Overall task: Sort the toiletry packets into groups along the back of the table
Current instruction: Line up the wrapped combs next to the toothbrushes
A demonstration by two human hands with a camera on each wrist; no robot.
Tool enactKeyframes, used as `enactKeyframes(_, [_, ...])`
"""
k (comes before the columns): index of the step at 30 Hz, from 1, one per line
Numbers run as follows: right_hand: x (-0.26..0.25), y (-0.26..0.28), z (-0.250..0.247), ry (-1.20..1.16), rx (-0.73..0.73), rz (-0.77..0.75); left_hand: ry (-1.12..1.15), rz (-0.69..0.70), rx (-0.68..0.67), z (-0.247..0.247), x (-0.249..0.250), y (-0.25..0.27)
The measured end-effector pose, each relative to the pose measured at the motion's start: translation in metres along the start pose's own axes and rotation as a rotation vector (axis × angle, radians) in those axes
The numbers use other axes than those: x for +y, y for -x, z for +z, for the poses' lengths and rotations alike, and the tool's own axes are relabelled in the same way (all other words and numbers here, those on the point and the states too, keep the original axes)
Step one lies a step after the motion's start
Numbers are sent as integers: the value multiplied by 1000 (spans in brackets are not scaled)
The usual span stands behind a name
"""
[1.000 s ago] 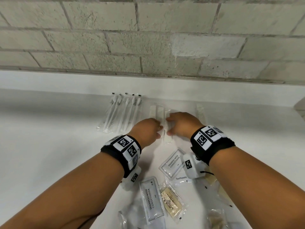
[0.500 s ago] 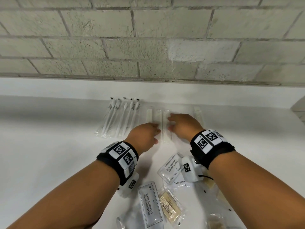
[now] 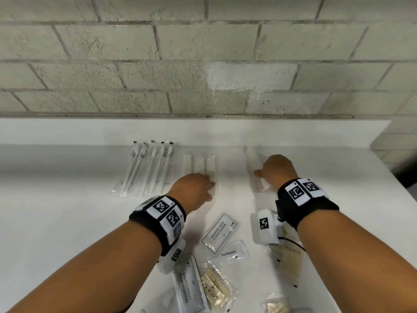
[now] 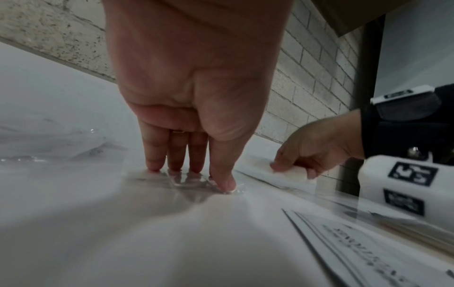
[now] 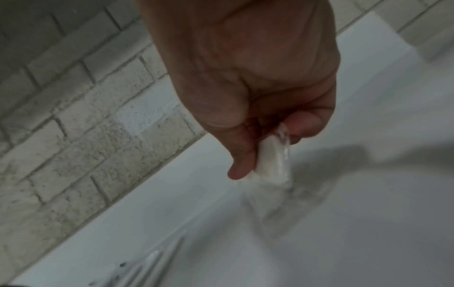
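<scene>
Several wrapped toothbrushes [image 3: 146, 168] lie in a row at the back left of the white table [image 3: 56, 211]. Right of them sit three wrapped white combs [image 3: 198, 164]. My left hand [image 3: 211, 187] rests with straight fingers on the near ends of their clear wrappers [image 4: 186, 181]; in the left wrist view the left hand [image 4: 191, 174] presses flat. Further right, my right hand [image 3: 262, 175] pinches another wrapped comb [image 3: 251, 163], blurred by motion. The right wrist view shows the right hand [image 5: 270, 147] holding that comb [image 5: 272, 161] between thumb and fingers, just above the table.
Unsorted packets lie near me: two shampoo-with-conditioner sachets [image 3: 220, 232] [image 3: 189, 288], a toothpaste sachet [image 3: 232, 254], and tan packets [image 3: 216, 288] [image 3: 290, 260] [image 3: 275, 307]. A block wall [image 3: 203, 64] backs the table. The table's right edge [image 3: 388, 175] is close to my right hand.
My right hand left the comb row, moved right and took hold of the lone wrapped comb there. My left hand stayed on the comb row.
</scene>
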State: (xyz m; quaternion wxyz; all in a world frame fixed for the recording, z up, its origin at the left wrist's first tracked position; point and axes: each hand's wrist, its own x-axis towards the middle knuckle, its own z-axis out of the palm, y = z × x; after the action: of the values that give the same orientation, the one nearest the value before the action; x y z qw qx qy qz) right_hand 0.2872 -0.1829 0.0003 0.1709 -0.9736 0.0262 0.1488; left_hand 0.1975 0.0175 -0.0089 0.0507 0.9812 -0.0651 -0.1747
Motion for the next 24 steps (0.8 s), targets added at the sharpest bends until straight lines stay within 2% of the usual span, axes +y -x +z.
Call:
enactKeyframes(2, [-11,0,-1,-4,-9,-45,-3,-8,-8,0,0,0])
enactKeyframes(4, [-28,5,7,33,-114,-79,15,-16,-5,1,0,1])
enactKeyframes(6, [-40,10,18,37,-152,-102,28,-18,2,1,0,1])
enactKeyframes(10, [-46,19,31,134,-38,-236,48,-20,11,2,-1,0])
enactKeyframes(13, [-50,20,38,247,-64,-301,72,-31,35,5,-3,1])
enactKeyframes(16, [-57,19,47,281,-80,-291,64,-30,48,5,-4,0])
enactKeyframes(24, [-62,19,54,166,-30,-212,27,-34,35,6,-5,-1])
